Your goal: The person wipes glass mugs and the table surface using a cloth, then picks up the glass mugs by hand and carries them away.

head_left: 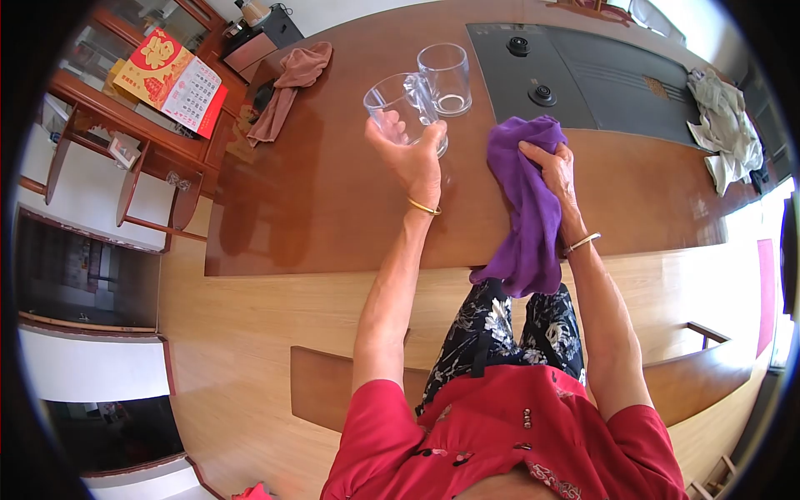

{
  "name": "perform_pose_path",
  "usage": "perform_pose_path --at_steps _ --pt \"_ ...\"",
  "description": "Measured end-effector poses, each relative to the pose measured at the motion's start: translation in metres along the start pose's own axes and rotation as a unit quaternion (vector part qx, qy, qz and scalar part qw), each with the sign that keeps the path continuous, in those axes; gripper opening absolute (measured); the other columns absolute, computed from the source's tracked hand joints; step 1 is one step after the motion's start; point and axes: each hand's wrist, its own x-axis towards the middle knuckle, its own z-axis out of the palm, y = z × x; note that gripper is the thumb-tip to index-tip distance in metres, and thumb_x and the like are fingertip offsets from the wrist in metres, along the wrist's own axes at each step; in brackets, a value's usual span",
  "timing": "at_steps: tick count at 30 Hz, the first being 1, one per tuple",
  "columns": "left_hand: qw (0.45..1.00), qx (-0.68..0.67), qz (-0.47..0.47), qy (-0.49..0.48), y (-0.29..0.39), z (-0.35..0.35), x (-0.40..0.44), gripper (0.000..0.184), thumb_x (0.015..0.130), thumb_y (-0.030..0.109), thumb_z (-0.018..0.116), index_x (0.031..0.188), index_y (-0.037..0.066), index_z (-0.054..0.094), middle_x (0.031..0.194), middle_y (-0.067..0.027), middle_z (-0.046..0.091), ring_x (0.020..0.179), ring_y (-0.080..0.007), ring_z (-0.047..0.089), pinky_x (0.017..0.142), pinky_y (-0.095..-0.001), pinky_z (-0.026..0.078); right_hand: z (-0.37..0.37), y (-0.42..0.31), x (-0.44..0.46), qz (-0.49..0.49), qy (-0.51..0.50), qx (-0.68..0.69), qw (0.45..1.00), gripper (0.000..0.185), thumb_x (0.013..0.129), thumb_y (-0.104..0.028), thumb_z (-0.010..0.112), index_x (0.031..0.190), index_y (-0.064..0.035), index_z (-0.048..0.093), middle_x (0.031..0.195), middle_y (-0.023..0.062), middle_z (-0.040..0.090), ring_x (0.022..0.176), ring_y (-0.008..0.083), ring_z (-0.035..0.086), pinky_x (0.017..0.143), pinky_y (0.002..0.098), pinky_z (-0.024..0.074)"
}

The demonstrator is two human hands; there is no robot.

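Left hand (411,165): I grip the near glass (390,92) over the table (317,204).
Right hand (557,173): I clutch the purple cloth (523,187), lower end past the table edge.
Far glass (447,68): upright, just beyond.

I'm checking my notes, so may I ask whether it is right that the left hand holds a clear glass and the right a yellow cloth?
Not quite: the cloth in the right hand is purple, not yellow, as the head view shows. The left hand does hold a clear glass.
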Motion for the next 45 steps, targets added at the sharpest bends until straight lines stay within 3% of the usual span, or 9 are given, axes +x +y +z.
perform_pose_path --at_steps 8,14,21,25,30,32,45 --pt "0.993 -0.078 0.001 0.092 -0.001 -0.011 0.021 0.079 0.066 0.006 0.077 0.128 -0.001 0.029 0.127 -0.0166 0.035 0.117 -0.0226 0.037 0.102 -0.0373 0.031 -0.001 0.002 0.003 0.008 0.014 -0.034 0.999 0.030 0.071 -0.017 0.076 0.089 0.0039 0.064 0.079 0.0083 0.065 0.067 0.0148 0.060 0.062 0.0299 0.0505" --pt "0.989 -0.034 -0.026 0.140 -0.013 -0.022 0.034 0.081 0.066 0.005 0.077 0.129 -0.001 0.026 0.127 -0.0156 0.033 0.120 -0.0236 0.036 0.100 -0.0364 0.035 -0.002 0.006 0.005 -0.012 0.011 -0.023 1.000 0.030 0.071 -0.016 0.077 0.087 0.0057 0.064 0.077 0.0089 0.065 0.067 0.0150 0.060 0.063 0.0301 0.0506" --pt "0.987 -0.013 0.003 0.161 -0.030 -0.030 0.042 0.085 0.065 0.001 0.076 0.132 0.001 0.023 0.132 -0.0176 0.033 0.119 -0.0253 0.042 0.094 -0.0349 0.043 0.000 0.002 0.003 -0.014 0.005 -0.033 0.999 0.029 0.072 -0.013 0.076 0.091 0.0049 0.065 0.080 0.0091 0.067 0.069 0.0159 0.062 0.065 0.0298 0.0517" --pt "0.985 0.029 0.019 0.168 -0.040 -0.032 0.048 0.085 0.065 0.002 0.076 0.132 0.002 0.023 0.131 -0.0176 0.035 0.118 -0.0258 0.043 0.094 -0.0353 0.044 0.002 -0.001 0.001 0.004 -0.004 0.029 1.000 0.025 0.075 -0.008 0.073 0.095 0.0037 0.065 0.085 0.0094 0.067 0.073 0.0171 0.064 0.069 0.0306 0.0530" --pt "0.981 0.076 0.034 0.177 -0.042 -0.030 0.045 0.086 0.065 0.002 0.077 0.132 0.002 0.023 0.133 -0.0204 0.035 0.124 -0.0299 0.039 0.101 -0.0388 0.038 -0.001 0.008 0.008 0.003 -0.013 0.019 1.000 0.027 0.074 -0.010 0.074 0.095 0.0046 0.065 0.085 0.0099 0.067 0.073 0.0167 0.063 0.068 0.0302 0.0524" --pt "0.978 0.122 0.049 0.165 -0.041 -0.028 0.042 0.089 0.062 0.005 0.076 0.135 0.002 0.025 0.138 -0.0264 0.033 0.133 -0.0372 0.032 0.111 -0.0447 0.025 -0.003 0.011 0.011 -0.003 -0.017 0.017 1.000 0.028 0.074 -0.010 0.074 0.095 0.0048 0.065 0.085 0.0099 0.067 0.073 0.0166 0.063 0.068 0.0300 0.0521" --pt "0.979 0.165 0.081 0.088 -0.065 -0.041 0.080 0.093 0.064 0.008 0.077 0.136 0.000 0.019 0.139 -0.0271 0.028 0.133 -0.0390 0.027 0.111 -0.0448 0.024 -0.002 0.015 0.013 -0.012 -0.006 0.002 1.000 0.029 0.073 -0.012 0.075 0.094 0.0052 0.066 0.083 0.0097 0.067 0.071 0.0167 0.062 0.068 0.0301 0.0516"
